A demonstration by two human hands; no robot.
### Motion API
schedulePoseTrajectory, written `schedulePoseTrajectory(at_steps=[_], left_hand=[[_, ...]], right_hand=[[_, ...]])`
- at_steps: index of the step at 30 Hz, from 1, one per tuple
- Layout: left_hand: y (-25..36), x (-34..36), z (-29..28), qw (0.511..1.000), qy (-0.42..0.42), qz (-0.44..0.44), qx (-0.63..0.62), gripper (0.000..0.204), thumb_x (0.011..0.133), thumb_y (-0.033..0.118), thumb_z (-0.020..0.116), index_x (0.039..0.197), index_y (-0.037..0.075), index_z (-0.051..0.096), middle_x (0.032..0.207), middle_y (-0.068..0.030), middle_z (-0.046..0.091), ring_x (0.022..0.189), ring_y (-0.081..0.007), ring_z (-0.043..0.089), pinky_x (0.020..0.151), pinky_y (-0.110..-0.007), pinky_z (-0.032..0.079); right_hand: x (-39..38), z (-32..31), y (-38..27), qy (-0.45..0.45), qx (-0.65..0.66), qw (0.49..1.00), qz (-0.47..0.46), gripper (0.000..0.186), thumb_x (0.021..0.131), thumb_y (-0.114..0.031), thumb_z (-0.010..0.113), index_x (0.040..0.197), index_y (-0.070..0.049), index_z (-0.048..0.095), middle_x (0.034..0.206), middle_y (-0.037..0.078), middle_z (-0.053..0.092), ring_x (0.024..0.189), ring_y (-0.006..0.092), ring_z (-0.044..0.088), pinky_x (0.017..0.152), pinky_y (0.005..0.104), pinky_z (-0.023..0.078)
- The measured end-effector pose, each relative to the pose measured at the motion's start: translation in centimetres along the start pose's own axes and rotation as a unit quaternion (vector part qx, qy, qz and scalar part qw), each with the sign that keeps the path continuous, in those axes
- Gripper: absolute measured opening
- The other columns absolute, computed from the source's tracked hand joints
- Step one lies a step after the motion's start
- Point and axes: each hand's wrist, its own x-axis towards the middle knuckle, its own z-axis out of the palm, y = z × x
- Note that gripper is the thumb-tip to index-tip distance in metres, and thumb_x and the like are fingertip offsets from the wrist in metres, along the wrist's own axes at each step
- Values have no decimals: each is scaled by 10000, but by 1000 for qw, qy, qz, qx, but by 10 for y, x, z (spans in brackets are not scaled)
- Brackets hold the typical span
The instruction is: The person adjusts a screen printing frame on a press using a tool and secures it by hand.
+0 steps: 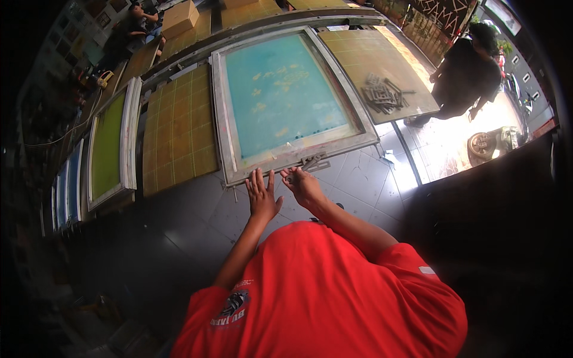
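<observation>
A large screen-printing frame (pixel 239 174) with teal mesh (pixel 280 89) and pale flower shapes lies in front of me. On its near edge rests my left hand (pixel 262 200), fingers stretched out and slightly spread. Just to the right, my right hand (pixel 304 188) has its fingers curled together below the same edge. What those fingers grip, if anything, is too small to make out. Beside them a grey metal clamp (pixel 313 161) is fixed to the near side of the frame.
Right of the frame, a brown board (pixel 382 59) carries a pile of metal pieces (pixel 385 94). A person in dark clothes (pixel 468 77) stands beyond it. To the left are another brown board (pixel 179 128) and a green screen (pixel 108 146). A cardboard box (pixel 180 19) sits at the back.
</observation>
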Motion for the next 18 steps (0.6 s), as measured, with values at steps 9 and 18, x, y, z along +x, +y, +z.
schedulePoseTrajectory(at_steps=[9, 18], left_hand=[[-4, -3, 10, 1000, -6, -11, 9, 1017, 665, 337, 759, 1451, 128, 148, 1463, -250, 113, 1365, -433, 101, 1072, -605, 114], [-7, 1, 13, 1000, -9, 4, 12, 1055, 650, 384, 759, 1459, 160, 119, 1472, -248, 95, 1370, -427, 96, 1072, -604, 117]], right_hand=[[-6, 8, 1, 37, -38, 999, 12, 193, 990, -236, 392, 952, -69, 482, 927, 61, 561, 896, 195, 578, 784, 357, 501], [3, -1, 5, 83, 22, 996, 1, 211, 991, -257, 379, 867, -96, 437, 693, 7, 407, 639, 155, 434, 625, 317, 441]])
